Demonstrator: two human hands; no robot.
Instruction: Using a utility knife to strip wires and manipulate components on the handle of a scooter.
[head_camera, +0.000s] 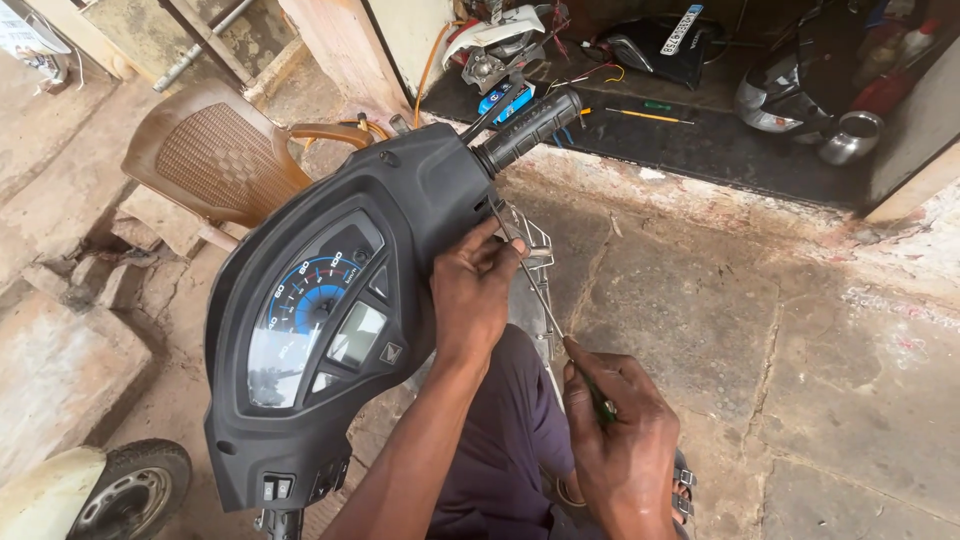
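Note:
A black scooter handlebar cover (330, 300) with a blue-lit speedometer dial (305, 310) fills the middle left. Its black rubber grip (527, 128) points up and right. My left hand (478, 290) rests on the cover's right edge, its fingertips steadying the thin metal shaft of a long screwdriver (535, 290). My right hand (625, 440) is closed round the screwdriver's green handle, lower right. The shaft runs up and left from it to the underside of the cover near the grip.
A brown plastic chair (215, 150) stands behind the scooter at upper left. The front wheel (135, 490) shows at lower left. A dark workshop floor (700, 130) at the top holds a helmet (780, 95), tools and a steel pot (850, 135). Cracked stone paving (800, 350) lies to the right.

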